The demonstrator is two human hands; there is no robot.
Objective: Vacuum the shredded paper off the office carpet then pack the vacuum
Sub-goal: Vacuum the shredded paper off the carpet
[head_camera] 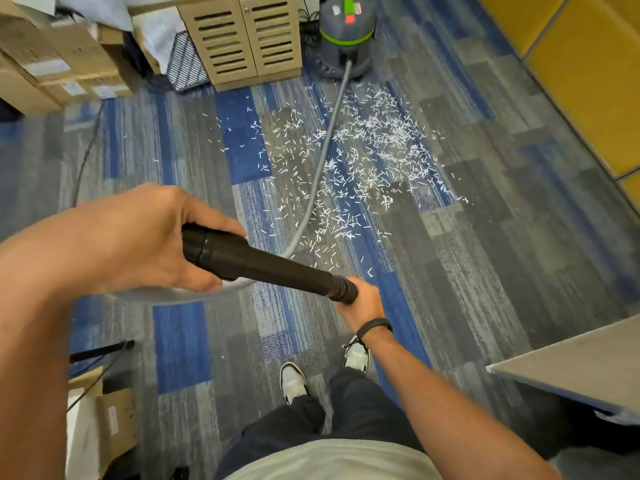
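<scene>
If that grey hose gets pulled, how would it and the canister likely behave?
The grey hose curves loosely over the carpet, so it is probably floppy. It joins the vacuum canister, which may roll or tip. Shredded paper looks light, likely to scatter.

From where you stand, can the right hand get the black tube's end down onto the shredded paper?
Probably yes. The right hand grips the black tube at its far end, and the shredded paper lies on open carpet just ahead. Only the grey hose crosses that patch.

Your right hand point(360, 303) covers the black tube's point(263, 265) narrow end. The top edge cuts off the vacuum canister point(346, 32); the hose point(322, 161) disappears behind your left hand point(138, 240).
</scene>
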